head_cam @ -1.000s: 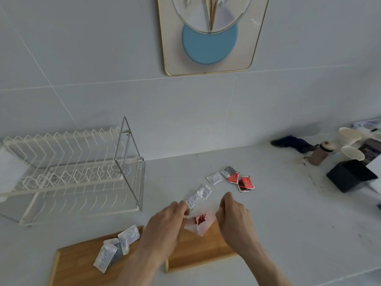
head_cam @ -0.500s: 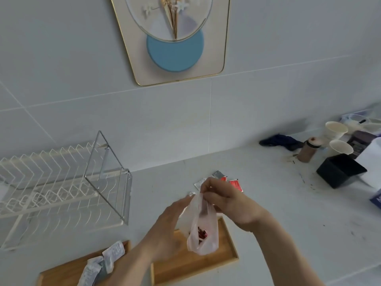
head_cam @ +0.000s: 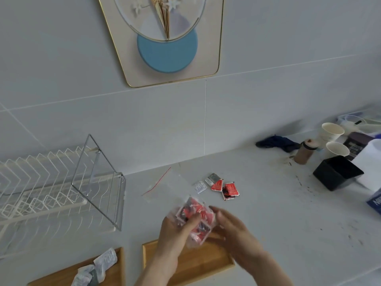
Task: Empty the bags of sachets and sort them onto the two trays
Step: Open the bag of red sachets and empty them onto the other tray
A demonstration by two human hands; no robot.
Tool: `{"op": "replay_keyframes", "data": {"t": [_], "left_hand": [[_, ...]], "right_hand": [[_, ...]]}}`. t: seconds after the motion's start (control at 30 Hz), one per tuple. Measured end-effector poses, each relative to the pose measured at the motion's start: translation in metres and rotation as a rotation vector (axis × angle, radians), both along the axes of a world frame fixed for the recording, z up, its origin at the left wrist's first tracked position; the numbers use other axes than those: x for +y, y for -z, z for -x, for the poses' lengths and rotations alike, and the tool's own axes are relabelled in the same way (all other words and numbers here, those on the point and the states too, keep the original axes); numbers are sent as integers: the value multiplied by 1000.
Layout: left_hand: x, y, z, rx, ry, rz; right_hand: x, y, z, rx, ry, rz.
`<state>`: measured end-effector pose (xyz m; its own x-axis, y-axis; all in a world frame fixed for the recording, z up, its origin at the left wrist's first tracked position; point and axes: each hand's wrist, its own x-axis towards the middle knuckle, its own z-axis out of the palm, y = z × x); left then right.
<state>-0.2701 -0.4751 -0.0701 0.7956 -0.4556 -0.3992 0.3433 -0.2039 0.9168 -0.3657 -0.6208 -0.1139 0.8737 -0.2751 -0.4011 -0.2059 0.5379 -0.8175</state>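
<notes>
Overhead, a clear bag of red sachets (head_cam: 194, 220) is gripped by the left hand (head_cam: 175, 230) and right hand (head_cam: 233, 231) above the right wooden tray (head_cam: 218, 263).

I see a pale grey tiled wall (head_cam: 268, 96) with a gold-edged picture (head_cam: 165, 48) hanging on it. Below runs a light counter (head_cam: 278, 213), speckled dark at the right. A white wire rack (head_cam: 51, 182) stands at left. Light is soft and even.

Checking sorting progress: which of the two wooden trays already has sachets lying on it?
The left tray, nearest the dish rack, holds a few white sachets. The right tray, beneath both hands, shows only bare wood.
</notes>
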Motion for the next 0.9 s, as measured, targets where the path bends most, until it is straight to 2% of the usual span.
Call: {"op": "replay_keyframes", "data": {"t": [0.07, 0.13, 0.27, 0.4, 0.47, 0.53, 0.6, 0.67, 0.73, 0.8, 0.9], "left_hand": [[-9, 6, 3, 51, -35, -43], [-14, 11, 5, 83, -71, -72], [-4, 18, 4, 35, -57, -128], [28, 40, -13, 37, -170, -249], [41, 46, -22, -117, -230, -395], [50, 49, -30, -380, -266, -504], [51, 49, -38, -628, -167, -553], [44, 49, -42, -769, 89, -562], [34, 50, -41, -777, 336, -564], [23, 54, -35, -709, 479, -566], [16, 62, -27, -655, 476, -550]], "right_hand": [[21, 10, 1, 4, -41, -30], [35, 18, -3, 29, 58, -52], [39, 28, -7, 86, 227, -75], [26, 26, -6, 144, 194, 5], [17, 25, -6, 186, 130, 116], [12, 24, -9, 219, 68, 243], [8, 22, -13, 242, -3, 384], [5, 21, -20, 264, -102, 581], [3, 21, -26, 270, -209, 789], [3, 21, -30, 276, -282, 925], [4, 24, -32, 252, -338, 1050]]}}
